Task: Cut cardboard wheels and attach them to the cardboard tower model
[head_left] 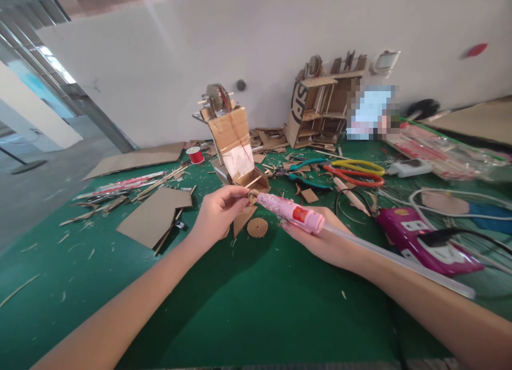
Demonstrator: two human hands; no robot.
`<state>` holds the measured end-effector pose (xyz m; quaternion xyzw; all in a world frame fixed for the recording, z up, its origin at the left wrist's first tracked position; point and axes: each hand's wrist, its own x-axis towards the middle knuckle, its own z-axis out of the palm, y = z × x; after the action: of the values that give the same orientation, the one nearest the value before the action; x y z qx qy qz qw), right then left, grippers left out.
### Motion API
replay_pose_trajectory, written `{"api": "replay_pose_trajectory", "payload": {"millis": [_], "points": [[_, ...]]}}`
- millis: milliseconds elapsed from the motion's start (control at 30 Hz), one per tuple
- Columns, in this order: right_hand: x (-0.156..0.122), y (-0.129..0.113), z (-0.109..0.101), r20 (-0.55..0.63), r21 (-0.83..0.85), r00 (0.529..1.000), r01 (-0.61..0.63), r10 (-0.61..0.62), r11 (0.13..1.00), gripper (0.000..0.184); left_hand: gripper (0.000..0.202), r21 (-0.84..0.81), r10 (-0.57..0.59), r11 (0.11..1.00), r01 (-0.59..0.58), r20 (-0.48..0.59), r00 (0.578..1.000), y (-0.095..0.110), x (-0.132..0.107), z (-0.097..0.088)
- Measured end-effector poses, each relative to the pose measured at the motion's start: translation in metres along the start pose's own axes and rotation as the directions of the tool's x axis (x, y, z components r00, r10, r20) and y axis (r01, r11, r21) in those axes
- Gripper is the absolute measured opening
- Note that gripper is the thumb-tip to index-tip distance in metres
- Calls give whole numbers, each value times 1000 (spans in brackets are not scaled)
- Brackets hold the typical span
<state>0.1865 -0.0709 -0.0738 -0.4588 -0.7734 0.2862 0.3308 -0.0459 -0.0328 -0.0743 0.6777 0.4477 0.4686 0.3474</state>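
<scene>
My right hand point(320, 239) grips a pink hot glue gun point(290, 211) with a clear glue stick point(400, 260) trailing from its back. Its nozzle points left at a small cardboard piece point(252, 195) pinched in the fingers of my left hand point(218, 212). Both hands hover over a green table point(248, 306). Just beyond them stands a tall cardboard model point(232, 143) with a wheel on top and red thread. A round cardboard disc point(257, 227) lies on the table under the hands.
Flat cardboard sheets point(156, 215) and sticks lie at left, a red thread spool point(195, 154) behind them. Pliers and scissors point(352, 173) lie at right, near a purple power strip point(424, 236) with cables. A cardboard shelf model point(320, 111) stands against the wall.
</scene>
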Motion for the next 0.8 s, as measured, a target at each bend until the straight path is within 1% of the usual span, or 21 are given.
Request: {"api": "replay_pose_trajectory", "payload": {"millis": [267, 533, 633, 800], "points": [[0, 2, 2, 6, 22, 1000, 5, -5, 1000, 28, 22, -75, -18, 997, 19, 14, 1000, 2, 1, 1], [1, 1, 1, 7, 12, 1000, 15, -15, 1000, 28, 22, -47, -3, 999, 3, 12, 1000, 3, 0, 1], [1, 1, 1, 12, -2, 1000, 22, -22, 1000, 27, 23, -101, -14, 995, 17, 26, 1000, 2, 0, 1], [1, 1, 1, 12, -15, 1000, 27, -26, 1000, 27, 27, -182, -66, 981, 70, 28, 997, 4, 0, 2]]}}
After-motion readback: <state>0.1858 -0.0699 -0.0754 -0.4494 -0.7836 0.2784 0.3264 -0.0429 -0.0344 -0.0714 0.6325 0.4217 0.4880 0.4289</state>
